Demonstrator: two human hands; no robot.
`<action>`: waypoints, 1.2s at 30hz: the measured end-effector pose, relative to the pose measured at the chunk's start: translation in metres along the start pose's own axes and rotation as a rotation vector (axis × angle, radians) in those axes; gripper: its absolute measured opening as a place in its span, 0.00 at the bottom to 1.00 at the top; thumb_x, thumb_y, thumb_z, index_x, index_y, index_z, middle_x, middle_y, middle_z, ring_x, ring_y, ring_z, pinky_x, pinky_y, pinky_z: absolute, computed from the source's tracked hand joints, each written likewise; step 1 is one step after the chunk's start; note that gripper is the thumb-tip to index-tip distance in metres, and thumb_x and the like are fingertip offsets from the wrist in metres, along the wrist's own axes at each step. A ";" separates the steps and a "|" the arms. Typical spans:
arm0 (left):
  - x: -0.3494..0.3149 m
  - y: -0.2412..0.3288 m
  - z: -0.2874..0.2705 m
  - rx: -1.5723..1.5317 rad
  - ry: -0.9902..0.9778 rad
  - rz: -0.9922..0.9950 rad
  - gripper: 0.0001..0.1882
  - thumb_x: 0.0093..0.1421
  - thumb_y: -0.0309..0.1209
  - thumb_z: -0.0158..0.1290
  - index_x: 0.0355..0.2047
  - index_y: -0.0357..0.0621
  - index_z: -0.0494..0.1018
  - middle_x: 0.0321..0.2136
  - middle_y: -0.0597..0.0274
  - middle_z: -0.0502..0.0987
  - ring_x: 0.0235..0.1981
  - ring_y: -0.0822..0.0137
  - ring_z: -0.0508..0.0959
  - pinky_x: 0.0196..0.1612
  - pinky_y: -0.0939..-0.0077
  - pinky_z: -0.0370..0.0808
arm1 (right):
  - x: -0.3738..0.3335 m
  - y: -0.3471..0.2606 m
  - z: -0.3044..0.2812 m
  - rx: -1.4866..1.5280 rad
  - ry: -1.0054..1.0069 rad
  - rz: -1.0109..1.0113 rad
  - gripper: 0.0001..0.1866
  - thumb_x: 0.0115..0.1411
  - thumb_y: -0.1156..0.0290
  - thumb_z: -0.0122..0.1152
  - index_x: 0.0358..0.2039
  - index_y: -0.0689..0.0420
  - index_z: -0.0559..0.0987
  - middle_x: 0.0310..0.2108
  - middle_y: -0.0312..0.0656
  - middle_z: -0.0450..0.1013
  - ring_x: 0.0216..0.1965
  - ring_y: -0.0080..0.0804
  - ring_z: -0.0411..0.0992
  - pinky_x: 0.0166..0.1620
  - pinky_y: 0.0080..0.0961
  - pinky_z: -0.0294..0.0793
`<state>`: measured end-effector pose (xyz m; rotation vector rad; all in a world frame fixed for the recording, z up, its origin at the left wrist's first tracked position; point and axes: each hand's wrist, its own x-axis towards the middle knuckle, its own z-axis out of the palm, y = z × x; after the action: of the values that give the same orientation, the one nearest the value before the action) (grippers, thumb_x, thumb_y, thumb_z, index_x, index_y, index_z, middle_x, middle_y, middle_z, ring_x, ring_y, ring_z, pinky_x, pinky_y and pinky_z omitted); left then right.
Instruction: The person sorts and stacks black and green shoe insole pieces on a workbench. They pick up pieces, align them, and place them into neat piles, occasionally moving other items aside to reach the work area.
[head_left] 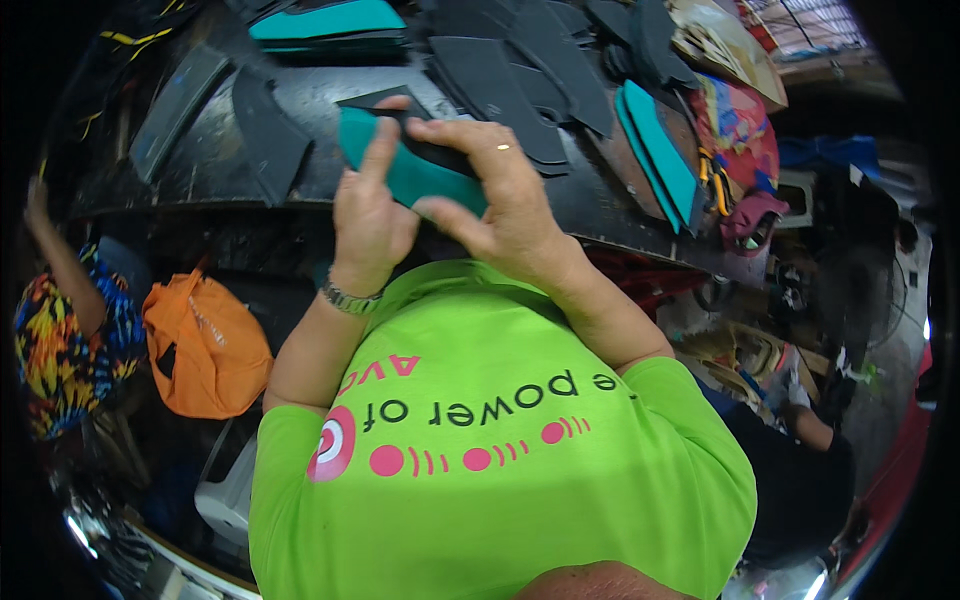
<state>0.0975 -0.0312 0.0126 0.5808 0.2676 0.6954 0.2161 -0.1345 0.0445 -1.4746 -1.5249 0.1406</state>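
Note:
Over the near edge of a dark worktable, both my hands hold a curved, flat cut piece, teal on one face with a black part along its upper side. My left hand, with a metal watch at the wrist, pinches the piece's left end between thumb and fingers. My right hand grips its right part, thumb below on the teal and fingers bent over the top. Some fingertips are hidden behind the piece. Dark curved cut pieces lie on the table beyond my left hand.
A teal-topped stack lies at the back. Many black cut pieces cover the table's right half, beside long teal pieces. Yellow-handled cutters are at the right edge. An orange bag and a person are at left.

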 end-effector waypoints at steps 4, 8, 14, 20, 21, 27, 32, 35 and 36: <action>0.017 0.000 0.009 -0.327 -0.087 -0.071 0.17 0.74 0.41 0.42 0.58 0.48 0.63 0.48 0.57 0.75 0.56 0.59 0.73 0.62 0.56 0.69 | 0.002 -0.005 -0.012 -0.298 0.015 -0.028 0.43 0.42 0.69 0.74 0.61 0.53 0.68 0.49 0.52 0.71 0.54 0.54 0.68 0.57 0.42 0.70; 0.016 -0.015 0.030 -0.147 -0.129 -0.119 0.22 0.73 0.38 0.44 0.64 0.45 0.59 0.54 0.53 0.73 0.59 0.59 0.71 0.65 0.56 0.65 | -0.001 -0.002 -0.051 -0.201 -0.202 0.241 0.40 0.44 0.73 0.69 0.61 0.51 0.69 0.51 0.52 0.71 0.50 0.51 0.72 0.54 0.40 0.72; 0.006 -0.017 0.028 0.314 -0.202 -0.334 0.25 0.71 0.35 0.46 0.65 0.40 0.61 0.58 0.54 0.71 0.62 0.61 0.70 0.66 0.63 0.63 | -0.019 0.037 -0.163 -0.636 -0.024 0.454 0.37 0.46 0.72 0.68 0.60 0.52 0.71 0.46 0.50 0.73 0.49 0.48 0.73 0.54 0.36 0.71; -0.010 -0.008 0.002 0.344 -0.236 -0.326 0.15 0.70 0.29 0.49 0.55 0.38 0.72 0.49 0.59 0.78 0.51 0.70 0.77 0.56 0.76 0.73 | -0.046 0.076 -0.195 -0.811 -0.186 0.668 0.44 0.44 0.55 0.77 0.62 0.50 0.70 0.50 0.55 0.74 0.49 0.55 0.74 0.54 0.44 0.72; -0.012 -0.005 -0.002 0.344 -0.219 -0.324 0.15 0.71 0.29 0.48 0.55 0.38 0.72 0.49 0.59 0.78 0.50 0.70 0.77 0.56 0.76 0.73 | -0.050 0.080 -0.191 -0.807 -0.153 0.640 0.44 0.44 0.55 0.76 0.62 0.52 0.69 0.50 0.56 0.74 0.50 0.55 0.73 0.55 0.44 0.72; -0.020 0.012 -0.025 0.327 -0.140 -0.274 0.15 0.71 0.28 0.46 0.56 0.40 0.71 0.49 0.59 0.77 0.50 0.70 0.77 0.57 0.74 0.72 | -0.054 0.088 -0.177 -0.884 -0.108 0.651 0.45 0.45 0.54 0.75 0.62 0.55 0.69 0.51 0.58 0.75 0.51 0.56 0.74 0.53 0.45 0.73; -0.031 0.029 -0.038 0.330 -0.086 -0.141 0.15 0.71 0.28 0.47 0.56 0.38 0.71 0.49 0.58 0.77 0.50 0.68 0.77 0.58 0.73 0.71 | -0.050 0.095 -0.182 -0.821 -0.098 0.688 0.40 0.46 0.60 0.72 0.62 0.50 0.70 0.49 0.59 0.75 0.49 0.56 0.75 0.52 0.44 0.74; -0.035 0.048 -0.048 0.401 -0.038 -0.008 0.15 0.70 0.27 0.47 0.55 0.37 0.71 0.49 0.58 0.77 0.49 0.68 0.78 0.57 0.72 0.73 | -0.045 0.091 -0.182 -0.839 -0.104 0.686 0.39 0.47 0.60 0.73 0.61 0.54 0.71 0.50 0.59 0.74 0.52 0.56 0.73 0.55 0.43 0.72; -0.036 0.057 -0.053 0.434 -0.025 0.043 0.15 0.70 0.26 0.47 0.55 0.36 0.71 0.48 0.58 0.77 0.49 0.68 0.78 0.57 0.72 0.73 | -0.043 0.088 -0.178 -0.830 -0.071 0.586 0.39 0.48 0.60 0.73 0.60 0.54 0.72 0.51 0.59 0.74 0.52 0.56 0.72 0.55 0.43 0.71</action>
<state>0.0188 0.0020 0.0048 1.0099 0.3878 0.6742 0.3900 -0.2383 0.0556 -2.5798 -1.2000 -0.1196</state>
